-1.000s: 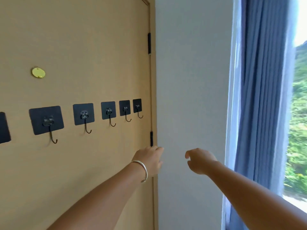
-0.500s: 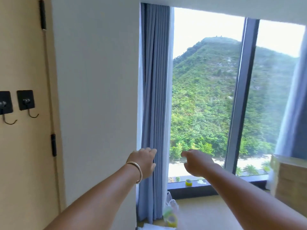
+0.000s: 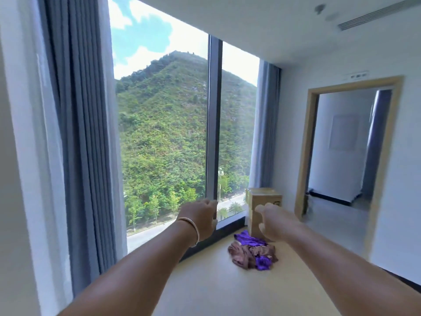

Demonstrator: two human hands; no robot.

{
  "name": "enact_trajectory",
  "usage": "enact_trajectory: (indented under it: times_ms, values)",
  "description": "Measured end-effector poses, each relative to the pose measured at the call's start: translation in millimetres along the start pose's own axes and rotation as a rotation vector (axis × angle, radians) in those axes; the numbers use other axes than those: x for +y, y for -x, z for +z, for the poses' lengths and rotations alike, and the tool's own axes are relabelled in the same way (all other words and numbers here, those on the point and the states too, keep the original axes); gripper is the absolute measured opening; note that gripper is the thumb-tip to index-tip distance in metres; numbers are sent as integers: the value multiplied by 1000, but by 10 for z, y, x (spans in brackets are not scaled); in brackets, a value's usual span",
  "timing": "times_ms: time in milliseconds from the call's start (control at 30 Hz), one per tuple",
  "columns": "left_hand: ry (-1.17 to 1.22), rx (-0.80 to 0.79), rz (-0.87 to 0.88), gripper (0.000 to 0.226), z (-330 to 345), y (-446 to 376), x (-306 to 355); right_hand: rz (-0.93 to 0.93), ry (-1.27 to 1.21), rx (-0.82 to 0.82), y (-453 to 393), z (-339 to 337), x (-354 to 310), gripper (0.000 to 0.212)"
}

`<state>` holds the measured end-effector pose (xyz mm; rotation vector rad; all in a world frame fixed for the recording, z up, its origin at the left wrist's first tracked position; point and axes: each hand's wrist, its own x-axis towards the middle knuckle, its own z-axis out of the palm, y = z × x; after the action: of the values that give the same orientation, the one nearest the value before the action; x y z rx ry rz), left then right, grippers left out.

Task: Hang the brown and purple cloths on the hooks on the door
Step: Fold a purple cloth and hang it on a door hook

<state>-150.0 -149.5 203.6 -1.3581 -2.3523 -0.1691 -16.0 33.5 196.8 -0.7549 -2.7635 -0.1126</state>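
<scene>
A brown cloth (image 3: 245,255) and a purple cloth (image 3: 248,239) lie crumpled together in one heap on the pale floor near the window. Both my arms reach forward at chest height. My left hand (image 3: 200,218), with a bracelet on the wrist, hangs with loosely curled fingers and holds nothing. My right hand (image 3: 272,221) is also loosely curled and empty, above and just right of the heap. The door with the hooks is out of view.
A cardboard box (image 3: 264,201) stands on the floor behind the cloths by the window. Grey curtains (image 3: 84,144) hang at left. An open doorway (image 3: 346,144) to another room is at right. The floor (image 3: 216,288) stretches ahead.
The view has swung right from the door and its hooks past the wall and curtain to the window; the cloth heap, box and doorway have come into sight. Both hands stay empty.
</scene>
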Motion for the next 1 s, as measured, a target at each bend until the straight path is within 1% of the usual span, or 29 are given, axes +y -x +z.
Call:
enact_trajectory:
  times_ms: [167, 367, 467, 600, 700, 767, 867, 933, 1000]
  values:
    - [14, 5, 131, 52, 183, -598, 704, 166, 12, -20, 64, 31, 917, 45]
    - [72, -15, 255, 50, 466, -1138, 1549, 312, -9, -39, 295, 108, 1862, 46]
    - [109, -37, 303, 51, 658, -1333, 1998, 392, -39, -78, 462, 204, 2276, 51]
    - [139, -146, 363, 53, 968, -1463, 2614, 511, -52, -125, 754, 453, 2693, 50]
    - [201, -252, 419, 57, 1177, -1468, 3047, 626, -77, -198, 975, 652, 2918, 56]
    - [255, -284, 418, 60, 1331, -1468, 3256, 690, -130, -226, 1123, 784, 3040, 57]
    - [274, -320, 415, 61, 1578, -1501, 3488, 768, -159, -193, 1284, 952, 3206, 57]
    - [279, -386, 449, 62, 1740, -1552, 3644, 798, -140, -164, 1332, 1056, 3299, 52]
    - [303, -446, 478, 62, 1921, -1636, 3783, 820, -144, -147, 1341, 1178, 3372, 51]
